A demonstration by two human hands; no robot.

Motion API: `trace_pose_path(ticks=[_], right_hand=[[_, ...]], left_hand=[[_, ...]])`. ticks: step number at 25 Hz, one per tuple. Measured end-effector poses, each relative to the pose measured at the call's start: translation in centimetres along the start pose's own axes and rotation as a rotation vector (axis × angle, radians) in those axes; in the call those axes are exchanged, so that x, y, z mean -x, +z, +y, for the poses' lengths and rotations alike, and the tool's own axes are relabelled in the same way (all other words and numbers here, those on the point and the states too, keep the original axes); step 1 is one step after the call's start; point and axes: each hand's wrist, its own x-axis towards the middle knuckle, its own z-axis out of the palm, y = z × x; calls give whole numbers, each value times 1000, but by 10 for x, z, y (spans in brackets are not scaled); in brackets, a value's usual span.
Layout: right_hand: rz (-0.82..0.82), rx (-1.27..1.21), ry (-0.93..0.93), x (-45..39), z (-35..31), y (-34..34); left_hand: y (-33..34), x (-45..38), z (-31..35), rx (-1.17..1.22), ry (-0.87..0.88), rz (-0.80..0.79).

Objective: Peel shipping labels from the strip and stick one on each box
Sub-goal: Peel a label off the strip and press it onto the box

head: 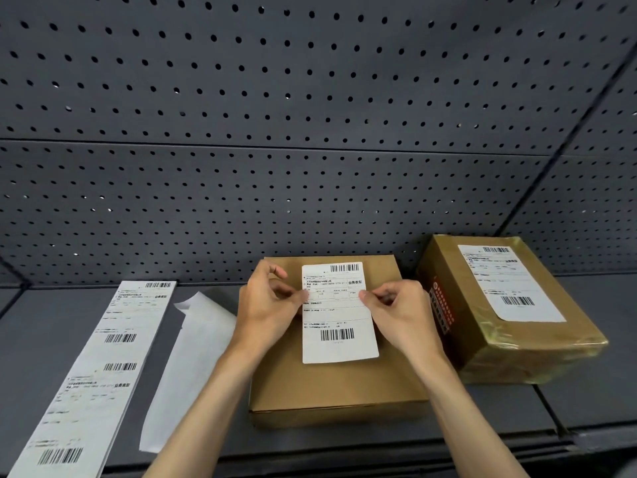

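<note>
Even, moderately dim light falls from above and the near side, leaving only soft shadows under the forearms and a faint one beside the curled backing paper (pixel 186 360) on the grey bench (pixel 41 339). The tape on the right box (pixel 510 343) catches yellowish glare along its near edge, and tiny glints show in some pegboard (pixel 310 115) holes. Wide-angle distortion bows the panel seams and splays the edges, while the small print on the label strip (pixel 93 384) at the left is smeared and unreadable.

label strip (pixel 100 367) left, flat box (pixel 331 384) centre, taped box (pixel 510 305) right
</note>
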Motion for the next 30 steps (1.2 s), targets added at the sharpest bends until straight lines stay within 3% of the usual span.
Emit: trace_pose_path(ticks=[12, 23, 25, 27, 30], right_hand=[[-28, 114, 114, -11, -1, 5], [72, 287, 22, -1, -2, 9], [127, 371, -60, 0, -1, 3], [162, 444, -278, -5, 6, -3], [-84, 619, -631, -15, 19, -5]], left_hand=[[10, -7, 2, -256, 69, 9], [10, -5, 7, -429, 149, -22], [8, -4, 4, -473, 230, -13], [4, -2, 1, -520, 429, -16], [1, -4, -5, -731, 746, -175]])
